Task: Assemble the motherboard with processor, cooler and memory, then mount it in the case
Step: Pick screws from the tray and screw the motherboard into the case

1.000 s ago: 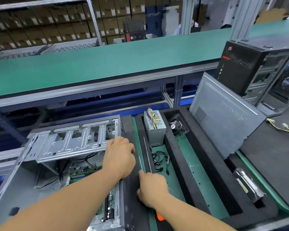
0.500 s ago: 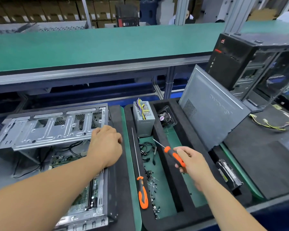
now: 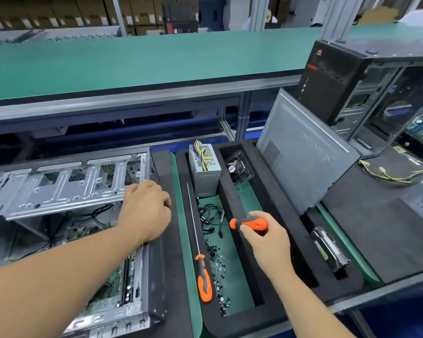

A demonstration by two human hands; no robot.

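Observation:
An open metal case [image 3: 66, 189] lies on its side at the left, and a green motherboard [image 3: 117, 284] shows inside it, partly hidden by my left arm. My left hand [image 3: 145, 211] rests closed on the case's right edge. My right hand [image 3: 264, 237] grips a short screwdriver with an orange handle [image 3: 249, 223] above the black foam tray [image 3: 252, 242]; its thin shaft points left. A second, long-shafted orange screwdriver [image 3: 204, 280] lies in the tray's left compartment beside loose black screws [image 3: 217, 269].
The tray also holds a grey power supply [image 3: 204, 167] with coloured wires, a small fan [image 3: 237, 168], black cables [image 3: 209, 214] and a hard drive [image 3: 330, 250]. A grey side panel [image 3: 303, 154] leans at the right. A black tower case [image 3: 366, 86] stands behind it.
My right hand lifted the short screwdriver out of the tray's left compartment and now holds it level over the foam divider. The left hand stayed on the case edge.

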